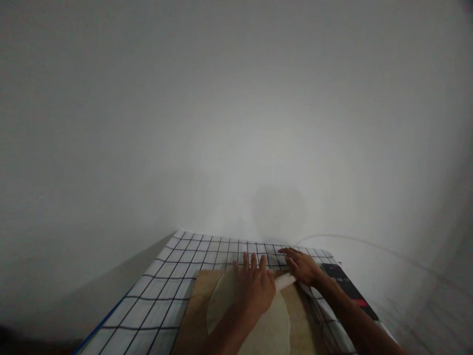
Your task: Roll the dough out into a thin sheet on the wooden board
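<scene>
A thin, round sheet of pale dough (271, 323) lies on a wooden board (192, 301). Fingers spread and pointing away from me, my left hand (256, 283) rests over the far part of the dough. A pale, cylinder-shaped piece (284, 281) shows between my hands; whether it is a rolling pin or rolled-up dough I cannot tell. My right hand (303, 266) is at its right end, with fingers stretched out to the left above the far edge of the board. My left hand and forearm hide part of the dough.
The board sits on a white cloth with a black grid (158, 296) covering the table. On the right side lies a dark phone (347, 286) with digits and a red bar on its screen. A plain pale wall (236, 123) rises behind the table.
</scene>
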Demonstrator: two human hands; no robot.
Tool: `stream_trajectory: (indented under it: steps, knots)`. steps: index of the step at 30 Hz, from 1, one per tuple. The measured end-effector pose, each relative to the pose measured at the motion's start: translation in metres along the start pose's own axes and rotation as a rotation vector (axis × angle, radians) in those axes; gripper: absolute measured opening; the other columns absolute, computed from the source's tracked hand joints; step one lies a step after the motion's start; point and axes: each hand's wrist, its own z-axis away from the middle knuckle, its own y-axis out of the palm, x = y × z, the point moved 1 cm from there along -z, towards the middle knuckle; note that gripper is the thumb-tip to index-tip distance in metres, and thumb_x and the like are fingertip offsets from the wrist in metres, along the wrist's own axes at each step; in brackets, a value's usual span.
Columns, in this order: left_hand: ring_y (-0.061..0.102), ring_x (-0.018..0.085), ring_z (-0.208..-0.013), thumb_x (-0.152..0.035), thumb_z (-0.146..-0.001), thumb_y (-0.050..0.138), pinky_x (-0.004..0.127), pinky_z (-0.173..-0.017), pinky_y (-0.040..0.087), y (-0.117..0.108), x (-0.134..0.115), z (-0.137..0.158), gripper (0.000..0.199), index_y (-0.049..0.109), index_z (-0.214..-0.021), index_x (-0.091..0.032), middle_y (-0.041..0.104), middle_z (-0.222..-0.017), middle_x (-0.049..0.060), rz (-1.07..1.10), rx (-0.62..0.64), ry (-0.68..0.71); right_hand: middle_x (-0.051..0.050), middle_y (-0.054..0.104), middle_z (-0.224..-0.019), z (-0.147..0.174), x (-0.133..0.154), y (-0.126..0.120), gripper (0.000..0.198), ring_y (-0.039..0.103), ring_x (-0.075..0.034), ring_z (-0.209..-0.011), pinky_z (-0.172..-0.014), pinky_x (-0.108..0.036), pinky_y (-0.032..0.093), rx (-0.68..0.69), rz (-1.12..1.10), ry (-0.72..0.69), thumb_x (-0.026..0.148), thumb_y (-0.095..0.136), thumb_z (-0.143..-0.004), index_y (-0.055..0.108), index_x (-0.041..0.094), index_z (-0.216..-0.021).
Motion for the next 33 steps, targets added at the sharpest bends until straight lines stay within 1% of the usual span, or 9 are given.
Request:
stream_trajectory:
  steps: [5,9,15,19,22,24,26,28,33]
  knots:
    - [0.039,0.041,-0.14,-0.034,-0.098,0.04,0.072,-0.111,0.025,0.003,-0.002,0.004,0.047,0.058,-0.137,-0.016,0.055,-0.143,0.018,0.03,-0.003,0.007,-0.009,0.063,-0.131,0.006,-0.007,0.008,0.054,0.058,-0.024,-0.121,-0.1,-0.04,0.047,-0.018,0.01,-0.039,0.042,0.021,-0.103,0.056,0.023,-0.139]
    - [0.036,0.039,-0.142,-0.035,-0.098,0.04,0.071,-0.113,0.026,0.002,-0.01,0.012,0.048,0.057,-0.138,-0.017,0.054,-0.145,0.014,0.071,-0.013,0.02,-0.008,0.058,-0.141,0.029,-0.007,0.008,0.054,0.053,-0.024,-0.129,-0.107,-0.043,0.044,-0.019,0.043,-0.029,0.044,0.023,-0.104,0.051,0.023,-0.144]
    - [0.031,0.036,-0.145,-0.036,-0.099,0.038,0.069,-0.116,0.024,-0.005,-0.021,0.033,0.049,0.052,-0.143,-0.018,0.047,-0.151,0.013,0.148,0.011,0.088,-0.012,0.061,-0.138,0.085,0.006,0.004,0.053,0.054,-0.025,-0.129,-0.109,-0.047,0.044,-0.071,0.04,0.002,0.04,0.022,-0.105,0.057,0.018,-0.137]
    - [0.027,0.034,-0.148,-0.036,-0.101,0.033,0.066,-0.119,0.023,-0.016,-0.027,0.05,0.049,0.048,-0.145,-0.021,0.044,-0.154,0.009,0.191,0.03,0.184,-0.008,0.065,-0.133,0.132,0.015,0.008,0.044,0.056,-0.028,-0.127,-0.105,-0.054,0.048,-0.224,0.11,-0.061,0.034,0.029,-0.103,0.058,0.027,-0.135]
    - [0.031,0.03,-0.146,-0.038,-0.103,0.03,0.057,-0.12,0.03,-0.024,-0.025,0.055,0.049,0.047,-0.146,-0.022,0.045,-0.153,0.007,0.21,0.064,0.234,-0.008,0.065,-0.132,0.164,0.019,0.012,0.04,0.056,-0.035,-0.126,-0.098,-0.057,0.053,-0.288,0.206,-0.139,0.043,0.045,-0.095,0.061,0.032,-0.131]
    - [0.036,0.028,-0.145,-0.038,-0.103,0.03,0.051,-0.119,0.034,-0.027,-0.02,0.054,0.048,0.05,-0.144,-0.023,0.049,-0.15,0.007,0.205,0.084,0.254,-0.008,0.071,-0.122,0.179,0.02,0.014,0.039,0.064,-0.036,-0.116,-0.087,-0.053,0.059,-0.281,0.23,-0.111,0.046,0.048,-0.091,0.064,0.035,-0.125]
    - [0.036,0.027,-0.144,-0.038,-0.103,0.031,0.052,-0.119,0.032,-0.029,-0.014,0.052,0.046,0.052,-0.142,-0.024,0.052,-0.148,0.007,0.184,0.075,0.279,-0.008,0.075,-0.112,0.187,0.02,0.014,0.038,0.071,-0.034,-0.101,-0.076,-0.047,0.063,-0.252,0.222,-0.028,0.046,0.046,-0.091,0.066,0.036,-0.123]
    - [0.032,0.029,-0.146,-0.038,-0.102,0.033,0.057,-0.12,0.027,-0.029,-0.009,0.048,0.045,0.052,-0.142,-0.025,0.05,-0.15,0.007,0.15,0.052,0.306,-0.007,0.074,-0.113,0.19,0.021,0.014,0.039,0.072,-0.032,-0.097,-0.073,-0.043,0.063,-0.23,0.222,0.015,0.046,0.045,-0.092,0.065,0.036,-0.125]
    - [0.027,0.033,-0.148,-0.042,-0.098,0.042,0.065,-0.119,0.019,-0.019,-0.011,0.025,0.048,0.052,-0.142,-0.025,0.048,-0.151,0.008,0.123,0.111,0.294,-0.012,0.066,-0.13,0.17,0.02,0.017,0.037,0.064,-0.034,-0.116,-0.088,-0.049,0.06,-0.309,0.352,-0.058,0.037,0.039,-0.097,0.066,0.026,-0.119]
